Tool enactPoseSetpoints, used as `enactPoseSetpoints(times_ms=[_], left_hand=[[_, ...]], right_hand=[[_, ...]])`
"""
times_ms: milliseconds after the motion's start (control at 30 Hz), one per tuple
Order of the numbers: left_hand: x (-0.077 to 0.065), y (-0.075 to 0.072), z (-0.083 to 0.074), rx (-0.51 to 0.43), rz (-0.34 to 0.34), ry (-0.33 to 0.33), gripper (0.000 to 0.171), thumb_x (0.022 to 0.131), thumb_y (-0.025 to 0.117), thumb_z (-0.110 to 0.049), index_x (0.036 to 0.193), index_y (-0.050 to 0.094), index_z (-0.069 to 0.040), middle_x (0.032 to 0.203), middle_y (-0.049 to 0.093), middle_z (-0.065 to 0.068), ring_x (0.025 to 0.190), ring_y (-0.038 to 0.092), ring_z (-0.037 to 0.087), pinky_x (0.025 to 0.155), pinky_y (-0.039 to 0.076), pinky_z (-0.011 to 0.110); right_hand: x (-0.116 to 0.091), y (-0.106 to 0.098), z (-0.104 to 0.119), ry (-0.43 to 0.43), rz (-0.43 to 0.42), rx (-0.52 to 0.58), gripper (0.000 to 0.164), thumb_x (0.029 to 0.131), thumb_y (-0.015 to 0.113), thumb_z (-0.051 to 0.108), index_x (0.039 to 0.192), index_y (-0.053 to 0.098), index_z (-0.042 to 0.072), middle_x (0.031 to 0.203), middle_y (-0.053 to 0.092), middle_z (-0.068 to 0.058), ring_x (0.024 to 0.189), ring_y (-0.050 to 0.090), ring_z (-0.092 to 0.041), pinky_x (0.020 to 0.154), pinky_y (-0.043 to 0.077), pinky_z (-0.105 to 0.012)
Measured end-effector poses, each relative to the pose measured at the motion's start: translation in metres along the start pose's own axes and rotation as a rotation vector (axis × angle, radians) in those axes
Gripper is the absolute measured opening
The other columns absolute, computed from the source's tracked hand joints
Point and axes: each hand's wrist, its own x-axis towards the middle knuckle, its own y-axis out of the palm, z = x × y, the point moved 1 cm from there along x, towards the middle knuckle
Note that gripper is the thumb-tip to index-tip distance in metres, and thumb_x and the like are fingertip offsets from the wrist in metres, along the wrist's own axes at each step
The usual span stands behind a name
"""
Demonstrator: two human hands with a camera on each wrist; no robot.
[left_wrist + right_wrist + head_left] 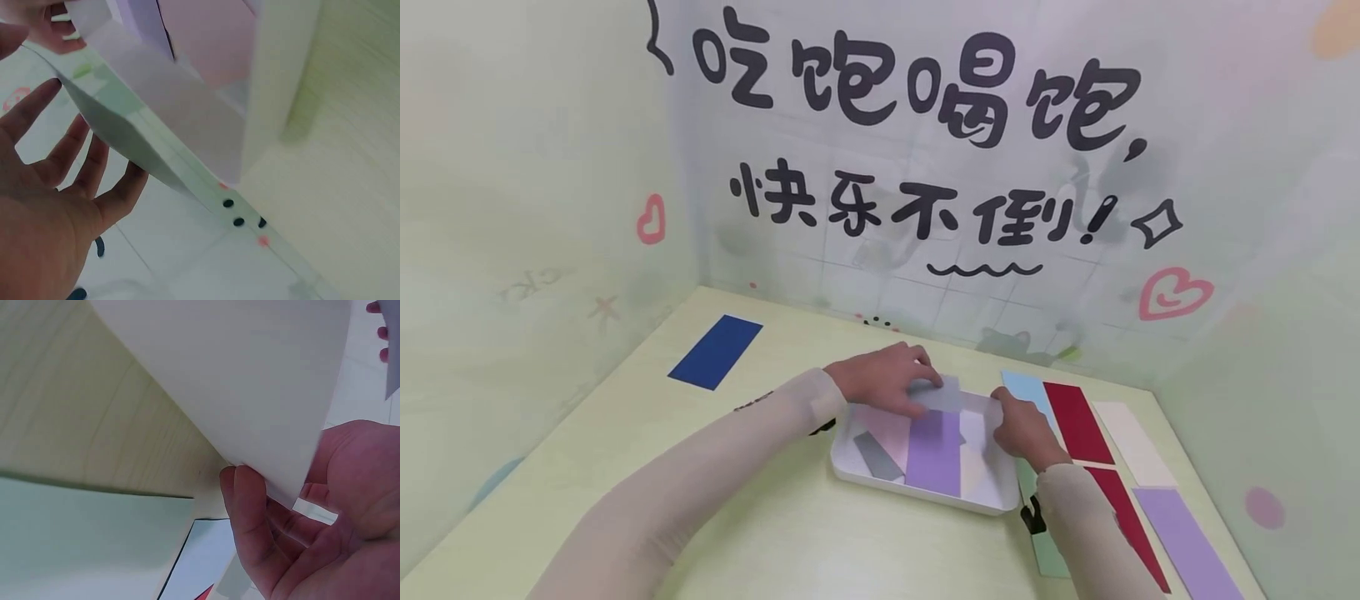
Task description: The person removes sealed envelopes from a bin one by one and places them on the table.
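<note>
My left hand (883,379) holds a grey card (943,393) above the far side of a white tray (997,493). In the left wrist view, the fingers (59,150) lie against one face of the grey card (112,128) and the thumb is at its edge. My right hand (1024,427) grips the tray's right rim. From the right wrist, its fingertips (247,494) are seen curled under the tray wall (250,375). Inside the tray lie a purple card (934,454), a pink card (883,425), a darker grey card (877,456) and other pale pieces, partly covered.
A dark blue card (717,352) lies at the far left. Right of the tray, cards lie in rows: light blue (1024,387), two red ones (1078,423), cream (1137,444), purple (1189,542) and green (1049,557). White printed walls (910,283) enclose the table.
</note>
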Motion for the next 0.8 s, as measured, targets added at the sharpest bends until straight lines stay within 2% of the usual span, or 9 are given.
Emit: enactPoseSetpoints(times_ms=[167,400,567,700,800], left_hand=[[-0.016,-0.011,0.019,-0.018,-0.095,-0.090,0.049,0.086,0.063,-0.049,0.130,0.065,-0.028,0.126,0.052,-0.001,0.102,0.051,0.011,0.085,0.042,0.026],[-0.045,-0.023,0.046,-0.030,-0.152,-0.268,0.051,0.088,0.062,-0.054,0.131,0.064,-0.025,0.125,0.053,0.004,0.101,0.054,0.017,0.084,0.045,0.033],[-0.067,-0.020,0.072,-0.068,-0.200,-0.426,0.053,0.089,0.061,-0.055,0.133,0.063,-0.025,0.126,0.053,0.010,0.101,0.056,0.023,0.082,0.048,0.039],[-0.083,-0.014,0.091,-0.057,-0.203,-0.552,0.056,0.090,0.057,-0.058,0.135,0.060,-0.024,0.126,0.053,0.014,0.099,0.057,0.028,0.080,0.048,0.044],[-0.095,-0.010,0.102,-0.045,-0.198,-0.622,0.059,0.091,0.055,-0.058,0.136,0.059,-0.020,0.124,0.054,0.017,0.097,0.058,0.031,0.079,0.048,0.047]], right_hand=[[-0.001,0.001,-0.003,-0.002,0.001,0.002,0.053,0.087,0.065,0.001,0.137,0.045,0.005,0.113,0.062,-0.021,0.087,0.061,-0.029,0.072,0.054,-0.042],[-0.003,-0.001,-0.006,-0.008,-0.003,-0.003,0.054,0.087,0.064,0.001,0.137,0.044,0.004,0.112,0.062,-0.022,0.083,0.060,-0.028,0.070,0.054,-0.042],[-0.002,-0.001,-0.006,-0.016,-0.002,0.000,0.053,0.088,0.063,0.001,0.137,0.044,0.003,0.112,0.062,-0.023,0.082,0.060,-0.028,0.069,0.054,-0.042],[-0.001,0.000,-0.004,-0.009,0.002,0.002,0.054,0.088,0.064,0.002,0.138,0.043,0.004,0.115,0.061,-0.022,0.084,0.060,-0.028,0.071,0.054,-0.042],[0.001,0.001,-0.003,-0.017,0.003,0.001,0.054,0.088,0.064,0.002,0.138,0.044,0.004,0.114,0.061,-0.022,0.084,0.060,-0.028,0.070,0.054,-0.042]])
